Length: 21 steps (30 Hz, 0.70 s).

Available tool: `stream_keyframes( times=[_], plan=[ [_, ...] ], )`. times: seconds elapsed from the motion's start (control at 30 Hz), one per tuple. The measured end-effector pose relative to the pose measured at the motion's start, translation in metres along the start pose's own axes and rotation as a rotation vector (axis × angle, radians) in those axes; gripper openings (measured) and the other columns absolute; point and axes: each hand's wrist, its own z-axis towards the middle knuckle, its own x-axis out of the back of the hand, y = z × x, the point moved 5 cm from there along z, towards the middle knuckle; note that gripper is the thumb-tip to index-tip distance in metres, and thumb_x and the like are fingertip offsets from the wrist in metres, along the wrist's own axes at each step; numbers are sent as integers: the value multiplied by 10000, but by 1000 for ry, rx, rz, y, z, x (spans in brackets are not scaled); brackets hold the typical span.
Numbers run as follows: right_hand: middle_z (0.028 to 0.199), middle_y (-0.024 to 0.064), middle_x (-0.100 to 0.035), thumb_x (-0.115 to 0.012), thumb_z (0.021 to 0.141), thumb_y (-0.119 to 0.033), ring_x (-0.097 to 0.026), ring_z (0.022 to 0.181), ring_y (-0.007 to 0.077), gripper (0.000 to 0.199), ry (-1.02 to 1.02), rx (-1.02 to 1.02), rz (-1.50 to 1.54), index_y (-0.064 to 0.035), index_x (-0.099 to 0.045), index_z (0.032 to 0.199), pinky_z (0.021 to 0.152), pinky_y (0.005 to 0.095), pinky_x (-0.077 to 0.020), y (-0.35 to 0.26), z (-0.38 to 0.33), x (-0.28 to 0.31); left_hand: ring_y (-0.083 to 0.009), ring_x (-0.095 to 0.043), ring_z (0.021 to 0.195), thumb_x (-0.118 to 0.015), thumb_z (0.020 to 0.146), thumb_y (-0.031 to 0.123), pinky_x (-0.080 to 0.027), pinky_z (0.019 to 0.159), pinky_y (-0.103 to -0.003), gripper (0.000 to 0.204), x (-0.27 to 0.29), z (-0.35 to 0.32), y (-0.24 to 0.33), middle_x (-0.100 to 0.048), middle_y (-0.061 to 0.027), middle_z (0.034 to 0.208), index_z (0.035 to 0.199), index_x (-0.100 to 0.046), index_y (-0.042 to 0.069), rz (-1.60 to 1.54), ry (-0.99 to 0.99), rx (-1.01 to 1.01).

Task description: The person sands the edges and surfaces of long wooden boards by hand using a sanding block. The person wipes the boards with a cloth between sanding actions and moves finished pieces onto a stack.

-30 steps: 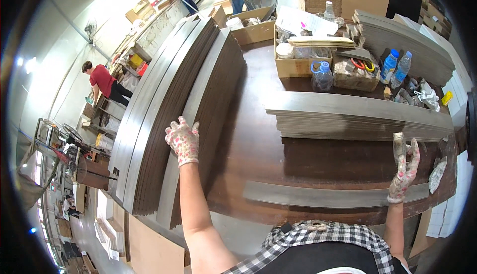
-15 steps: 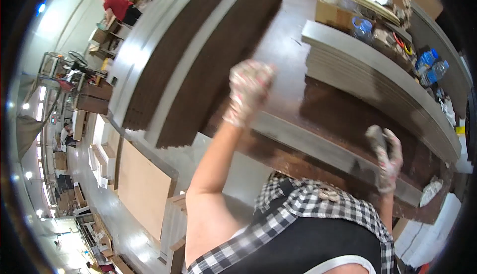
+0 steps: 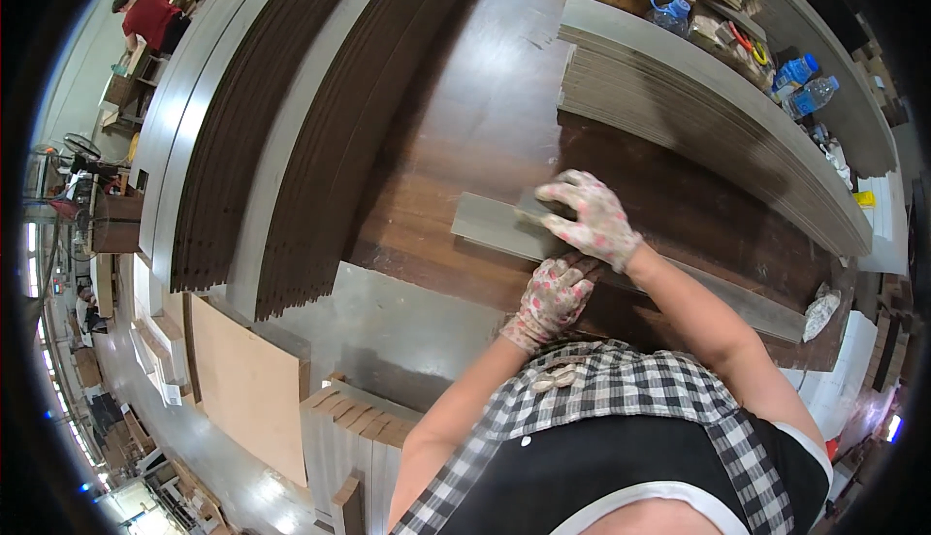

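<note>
A long narrow grey plank [image 3: 485,221] lies along the near side of a dark brown table. My right hand [image 3: 590,217], in a floral glove, is over the plank's left part with its fingers bent round a small grey pad [image 3: 531,207]. The pad's exact kind is unclear, since the fingers cover much of it. Just nearer, my left hand [image 3: 553,300], gloved alike, has its fingers closed on the plank's near edge. Its fingertips are partly hidden beneath the right wrist.
Tall stacks of dark-edged planks [image 3: 330,137] stand at the left; another plank stack [image 3: 698,118] is at the right. Beyond it are bottles [image 3: 810,96] and a jug [image 3: 669,11]. A crumpled white wad [image 3: 821,314] sits by the plank's right end. Someone in red [image 3: 153,17] works far left.
My left hand has come down from above the table to the plank's near edge. My right hand has moved left along the plank, close beside the left one. The whole view has shifted.
</note>
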Motion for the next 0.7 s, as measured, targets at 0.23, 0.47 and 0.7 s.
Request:
stream_keyframes(
  times=[0.23, 0.47, 0.7],
  plan=[
    [1018, 124, -653, -721, 812, -253, -612, 1013, 326, 302, 79, 77, 55, -109, -696, 1076, 877, 426, -505, -36, 62, -22, -289, -621, 1091, -613, 809, 102, -501, 944, -438, 296, -14, 4, 9, -669, -105, 1160, 1089, -692, 47, -10, -69, -16],
    [1044, 131, -662, -755, 777, -186, -623, 983, 317, 327, 61, 54, 164, -94, -699, 1086, 862, 406, -514, -34, 51, -28, -296, -623, 1083, -619, 814, 99, -506, 940, -427, 290, -16, -1, 3, -659, -115, 1146, 1093, -683, 47, -69, -154, -30],
    [1079, 130, -672, -736, 781, -229, -623, 1031, 317, 324, -37, -51, 15, -89, -703, 1072, 908, 421, -504, 30, -41, 38, -305, -617, 1130, -649, 781, 93, -502, 983, -444, 313, 2, 4, -15, -670, -109, 1154, 1090, -689, 65, -124, -93, -100]
  ],
)
